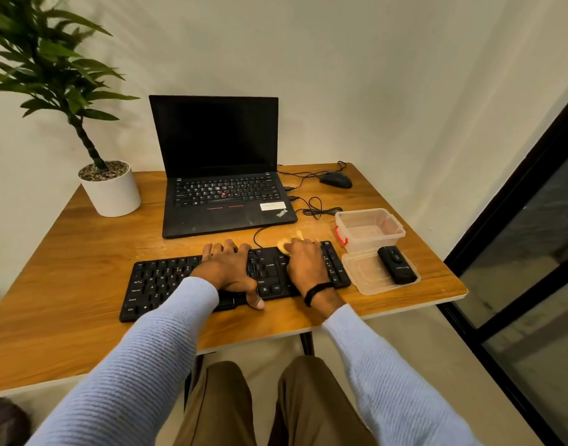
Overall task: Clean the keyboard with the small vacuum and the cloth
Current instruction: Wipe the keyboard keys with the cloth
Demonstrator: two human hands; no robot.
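Observation:
A black external keyboard (166, 284) lies across the front of the wooden table (67, 284). My left hand (229, 268) rests flat on its middle, fingers spread over the far edge, holding the keyboard in place. My right hand (305, 263) presses a yellow cloth (284, 245) onto the keys at the right part of the keyboard; only a small bit of cloth shows past the fingers. The small black vacuum (397, 264) lies on a clear plastic lid (366, 278) just right of the keyboard, touched by neither hand.
An open black laptop (218, 175) stands behind the keyboard, with cables (318, 210) and a black mouse (336, 180) to its right. A clear plastic box (369, 228) with a red latch sits by the lid. A potted plant (110, 188) occupies the back left corner.

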